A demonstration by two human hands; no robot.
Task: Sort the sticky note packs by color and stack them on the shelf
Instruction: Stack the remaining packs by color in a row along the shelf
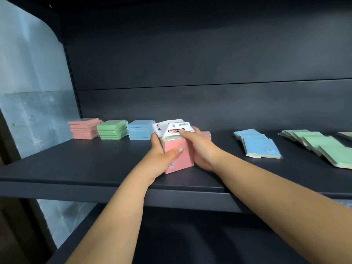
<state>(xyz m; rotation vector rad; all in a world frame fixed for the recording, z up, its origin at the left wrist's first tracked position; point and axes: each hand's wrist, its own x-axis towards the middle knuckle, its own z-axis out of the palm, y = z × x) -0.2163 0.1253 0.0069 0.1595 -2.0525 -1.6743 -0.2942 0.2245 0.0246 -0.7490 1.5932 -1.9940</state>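
Gripping one upright bundle of pink-faced sticky note packs [178,156] between them, left hand [162,155] and right hand [202,149] stand well right of the stacked pink pile [84,129], left hand nearer.

- Head view, the only one I have: worn at head height, facing forward and slightly down onto the dark shelf [95,164].
- Range: close, at arm's reach; both forearms enter from the bottom edge.
- Wide-angle lens: the shelf edges bow.
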